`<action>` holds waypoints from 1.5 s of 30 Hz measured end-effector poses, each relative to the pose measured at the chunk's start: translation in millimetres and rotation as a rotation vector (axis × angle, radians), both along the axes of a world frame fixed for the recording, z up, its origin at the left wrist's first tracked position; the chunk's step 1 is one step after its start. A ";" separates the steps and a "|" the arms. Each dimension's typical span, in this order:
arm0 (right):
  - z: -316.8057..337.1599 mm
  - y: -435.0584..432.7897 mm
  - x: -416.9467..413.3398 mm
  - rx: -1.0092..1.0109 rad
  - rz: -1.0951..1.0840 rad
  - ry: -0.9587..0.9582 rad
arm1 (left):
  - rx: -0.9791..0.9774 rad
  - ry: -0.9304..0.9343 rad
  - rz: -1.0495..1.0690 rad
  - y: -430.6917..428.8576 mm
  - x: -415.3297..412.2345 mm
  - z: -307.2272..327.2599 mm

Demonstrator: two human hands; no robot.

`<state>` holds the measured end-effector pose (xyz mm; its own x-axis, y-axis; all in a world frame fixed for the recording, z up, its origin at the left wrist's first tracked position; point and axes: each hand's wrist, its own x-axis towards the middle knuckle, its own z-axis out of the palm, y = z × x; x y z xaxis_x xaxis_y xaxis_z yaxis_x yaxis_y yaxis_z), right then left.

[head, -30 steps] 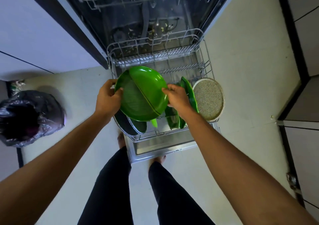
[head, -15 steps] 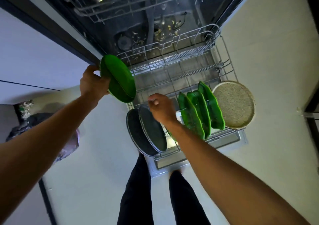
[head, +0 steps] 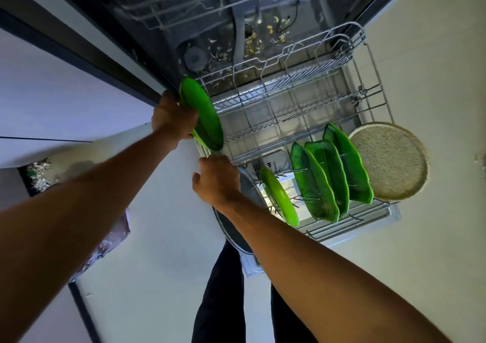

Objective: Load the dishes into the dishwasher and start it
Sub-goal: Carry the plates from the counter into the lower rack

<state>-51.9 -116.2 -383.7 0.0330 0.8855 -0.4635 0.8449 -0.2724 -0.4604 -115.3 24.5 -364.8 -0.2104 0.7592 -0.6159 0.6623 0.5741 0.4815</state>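
Left grip point(head: 173, 118) curled round rim of green plate point(head: 203, 116), held on edge over rack's point(head: 368, 101) far-left corner. Right grip point(head: 217, 178) nearer, fingers bent down over dark plates point(head: 231, 233) at near-left corner; cannot tell if holding anything. In rack: second green plate point(head: 280, 198) upright in tines, three leaf dishes point(head: 326, 182) beside it, speckled plate point(head: 389, 161) at right end.

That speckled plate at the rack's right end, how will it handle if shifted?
The speckled plate looks like thick stoneware, so probably heavy for its size and chippable. It stands on edge at the lower rack's end, round, so a push may roll or tip it.
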 end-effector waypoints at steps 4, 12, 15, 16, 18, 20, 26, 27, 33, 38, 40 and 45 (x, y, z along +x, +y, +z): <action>-5.5 12.0 -4.3 -0.029 0.034 -0.069 | -0.064 -0.049 -0.059 -8.6 3.9 -4.7; -13.2 12.1 -13.9 -0.094 0.049 -0.070 | -0.051 -0.021 -0.176 -12.5 16.9 -16.4; -17.8 11.5 -21.0 -0.080 0.030 -0.072 | -0.032 -0.010 -0.177 -14.8 23.3 -23.1; -20.3 11.2 -22.9 -0.087 0.016 -0.060 | -0.038 -0.022 -0.178 -15.6 26.0 -23.9; -24.2 9.4 -25.4 -0.089 -0.005 -0.041 | -0.069 -0.058 -0.165 -16.4 32.1 -24.2; -26.1 7.1 -24.7 -0.080 -0.011 -0.032 | -0.097 -0.080 -0.164 -15.4 36.2 -29.1; -31.0 6.5 -19.7 -0.044 -0.007 -0.002 | -0.153 -0.121 -0.111 -6.9 44.3 -37.5; -32.0 7.2 -18.4 -0.046 -0.010 0.003 | -0.164 -0.124 -0.109 -7.0 46.1 -39.6; -37.5 7.7 -18.6 -0.052 -0.046 0.039 | -0.185 -0.181 -0.092 -6.9 48.3 -54.2; -42.9 8.0 -15.9 -0.053 -0.066 0.070 | -0.120 -0.165 -0.113 -13.3 51.6 -59.8; -42.2 9.5 -13.7 -0.071 -0.042 0.072 | -0.112 -0.192 -0.119 -15.5 46.9 -56.3; -30.7 13.8 -6.7 -0.144 0.015 0.075 | -0.103 -0.250 -0.223 -18.5 22.3 -37.1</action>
